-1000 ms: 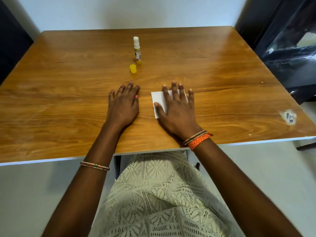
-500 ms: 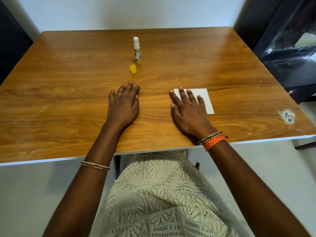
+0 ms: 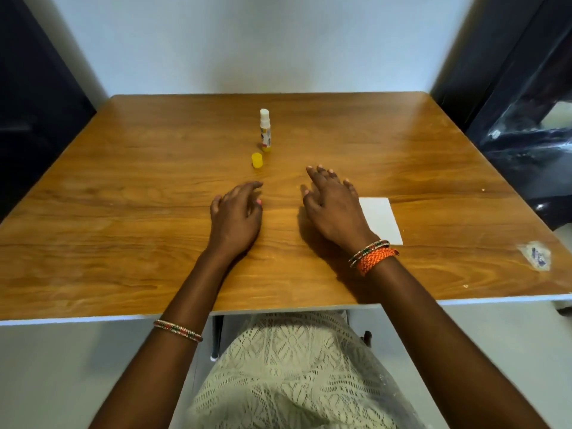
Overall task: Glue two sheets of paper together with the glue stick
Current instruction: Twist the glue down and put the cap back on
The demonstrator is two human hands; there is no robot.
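Observation:
A white square of paper lies flat on the wooden table, right of centre. My right hand hovers just left of it, fingers spread and pointing toward the far left, holding nothing. My left hand is raised slightly over the table's middle, fingers loosely bent and empty. The glue stick stands upright and uncapped farther back, its white glue tip showing. Its yellow cap sits on the table just in front of it.
A torn sticker patch marks the table's front right corner. Dark furniture stands close to the right edge and a dark panel to the left. A pale wall is behind.
My right hand slid the paper to the right, then came off it and moved up and left. My left hand lifted off the table and its fingers curled a little.

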